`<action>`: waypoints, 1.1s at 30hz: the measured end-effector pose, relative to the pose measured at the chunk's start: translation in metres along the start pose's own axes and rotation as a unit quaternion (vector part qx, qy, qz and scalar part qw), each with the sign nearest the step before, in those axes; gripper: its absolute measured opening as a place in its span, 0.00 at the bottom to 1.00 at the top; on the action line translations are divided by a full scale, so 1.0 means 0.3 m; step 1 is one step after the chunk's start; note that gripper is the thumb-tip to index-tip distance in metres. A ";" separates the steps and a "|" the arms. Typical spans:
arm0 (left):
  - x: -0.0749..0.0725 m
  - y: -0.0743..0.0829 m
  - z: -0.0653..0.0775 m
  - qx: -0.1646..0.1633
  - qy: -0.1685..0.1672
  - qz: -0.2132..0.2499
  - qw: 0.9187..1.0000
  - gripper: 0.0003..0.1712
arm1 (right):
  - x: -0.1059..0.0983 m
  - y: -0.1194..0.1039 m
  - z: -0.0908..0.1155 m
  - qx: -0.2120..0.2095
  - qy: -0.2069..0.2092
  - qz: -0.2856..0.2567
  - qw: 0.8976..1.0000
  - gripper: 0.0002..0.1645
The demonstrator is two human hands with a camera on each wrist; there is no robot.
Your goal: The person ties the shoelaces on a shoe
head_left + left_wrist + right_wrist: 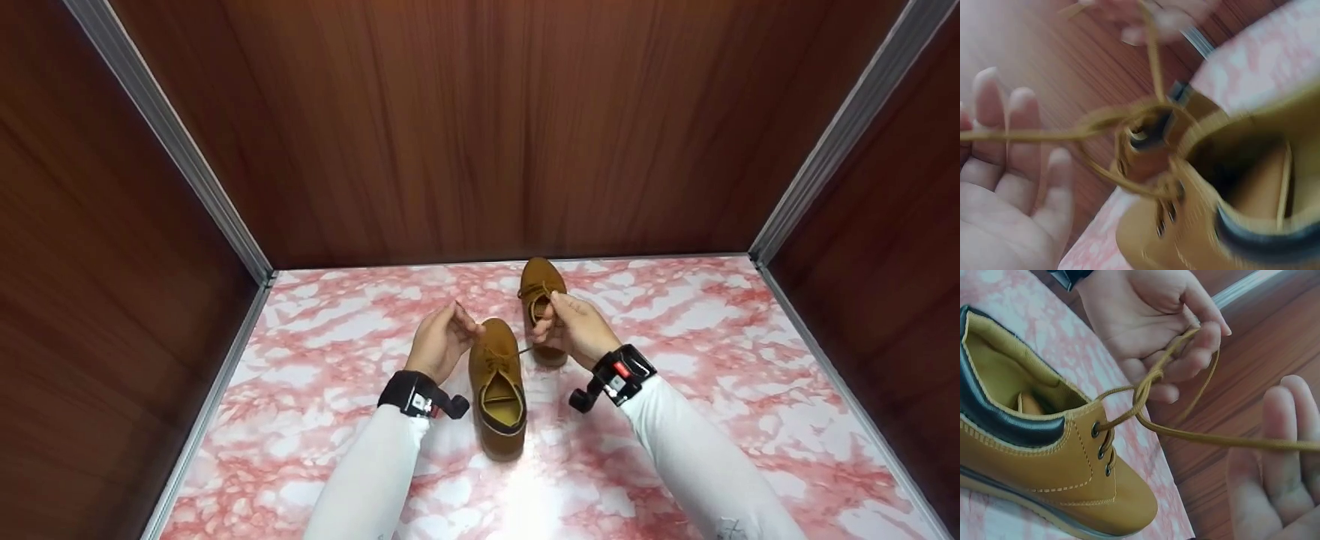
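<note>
A tan lace-up shoe with a dark padded collar stands on the surface, toe pointing away. Its tan shoelace is crossed over itself in a loose twist above the eyelets. To the left of the shoe, my left hand pinches one lace end between thumb and fingers. My right hand, on the other side, pinches the other end, and that lace stretches taut from the twist. In the left wrist view the lace passes across the left fingers and out of frame.
The matching tan shoe stands farther back, slightly right, partly behind my right hand. A red-and-white marbled surface lies under both. Brown wood-grain panels rise at the back and both sides, with metal strips at the corners.
</note>
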State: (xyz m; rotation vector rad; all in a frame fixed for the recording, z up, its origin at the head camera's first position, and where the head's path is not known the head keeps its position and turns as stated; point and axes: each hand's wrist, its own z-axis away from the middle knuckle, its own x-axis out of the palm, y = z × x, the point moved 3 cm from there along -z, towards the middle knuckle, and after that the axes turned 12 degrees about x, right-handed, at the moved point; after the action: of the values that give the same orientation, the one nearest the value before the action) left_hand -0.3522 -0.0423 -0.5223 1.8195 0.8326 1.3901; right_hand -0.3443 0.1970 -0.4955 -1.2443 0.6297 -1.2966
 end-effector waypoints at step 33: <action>-0.331 -0.095 0.169 -0.067 0.181 -0.043 0.980 0.16 | -0.348 0.193 0.038 0.048 0.152 -0.153 0.975 0.11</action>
State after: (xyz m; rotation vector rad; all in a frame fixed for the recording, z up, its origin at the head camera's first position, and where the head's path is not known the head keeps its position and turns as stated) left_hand -0.3270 -0.1149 -0.6079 1.4328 0.9598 1.7045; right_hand -0.3384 0.2870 -0.5744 -1.1008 0.5957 -1.7772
